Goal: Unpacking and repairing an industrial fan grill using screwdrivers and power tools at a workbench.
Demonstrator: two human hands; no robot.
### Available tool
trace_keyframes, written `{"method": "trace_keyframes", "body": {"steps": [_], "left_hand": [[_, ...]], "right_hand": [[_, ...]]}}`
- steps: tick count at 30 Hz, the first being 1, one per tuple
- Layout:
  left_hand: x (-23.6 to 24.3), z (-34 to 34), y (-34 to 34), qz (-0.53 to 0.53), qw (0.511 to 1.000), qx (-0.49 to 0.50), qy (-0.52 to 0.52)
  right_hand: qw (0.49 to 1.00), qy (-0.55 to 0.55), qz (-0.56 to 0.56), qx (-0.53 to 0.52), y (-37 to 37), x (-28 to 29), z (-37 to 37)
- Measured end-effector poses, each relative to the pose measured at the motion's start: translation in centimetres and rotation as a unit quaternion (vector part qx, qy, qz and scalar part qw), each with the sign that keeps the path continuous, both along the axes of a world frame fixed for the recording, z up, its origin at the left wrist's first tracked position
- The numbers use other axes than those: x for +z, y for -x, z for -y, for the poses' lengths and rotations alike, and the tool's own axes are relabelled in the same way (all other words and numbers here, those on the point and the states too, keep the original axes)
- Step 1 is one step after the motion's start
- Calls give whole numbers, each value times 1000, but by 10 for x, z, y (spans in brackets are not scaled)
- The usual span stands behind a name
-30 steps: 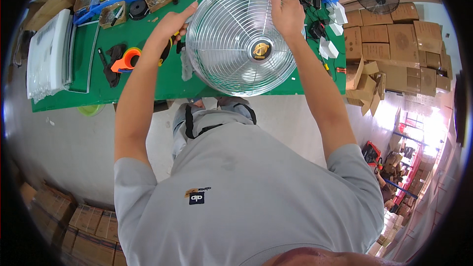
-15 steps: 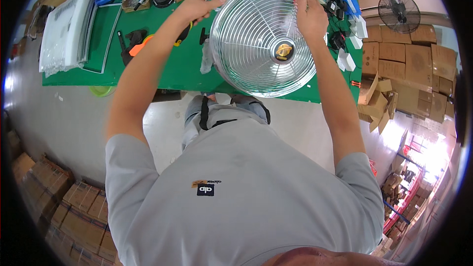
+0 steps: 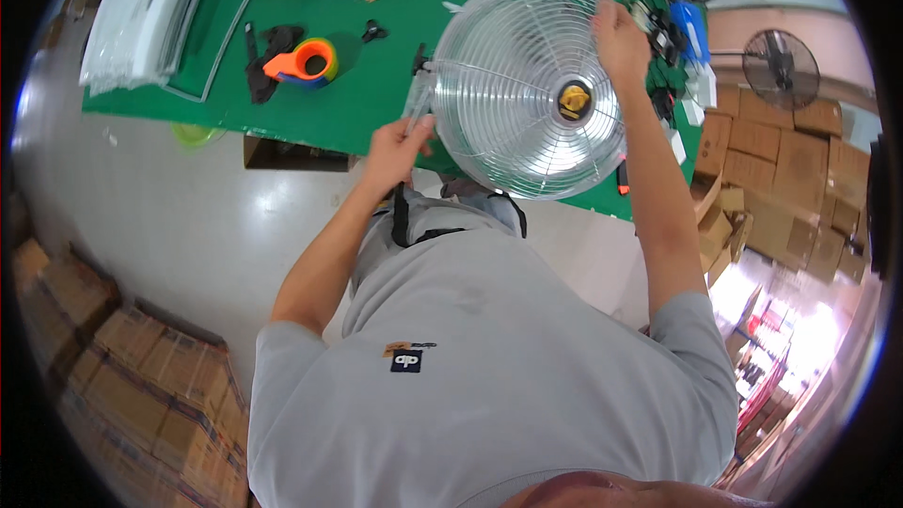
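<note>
The left hand has dropped to the silver fan guard's lower left, fingers curled, contents unclear; the right hand still clasps its rim, on the counter, upper centre.

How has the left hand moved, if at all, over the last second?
Yes, toward the person: judged against the green table, the left hand went from beside the wire fan guard's upper left to the table's near edge.

Head fisheye looks down, rim seemingly distorted.
</note>
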State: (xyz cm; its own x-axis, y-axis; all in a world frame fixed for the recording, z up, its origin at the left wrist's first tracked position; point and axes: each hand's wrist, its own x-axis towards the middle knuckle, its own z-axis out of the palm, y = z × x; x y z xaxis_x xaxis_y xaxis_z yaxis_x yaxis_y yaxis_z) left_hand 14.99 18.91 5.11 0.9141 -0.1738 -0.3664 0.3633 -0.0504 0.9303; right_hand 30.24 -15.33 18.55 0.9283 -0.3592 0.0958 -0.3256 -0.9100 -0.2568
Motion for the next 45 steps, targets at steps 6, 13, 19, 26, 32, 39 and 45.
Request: {"method": "trace_keyframes", "body": {"steps": [6,13,19,26,32,39,45], "left_hand": [[8,17,-3,-135,987,-48,78],[-1,12,-6,-190,967,-35,166],[-8,-9,39,-126,981,56,135],[-4,17,112,8,992,122,-33],[19,57,130,24,979,188,-71],[-3,83,130,28,964,251,-84],[-11,94,130,18,963,265,-41]], "right_hand": [[1000,-14,9,-5,6,3,11],[1000,-3,20,11,5,1,9],[999,-3,27,20,6,6,4],[999,-12,15,40,6,11,-8],[997,20,18,77,-10,-5,15],[997,8,7,80,-7,1,11],[997,9,1,81,-4,3,9]]}}
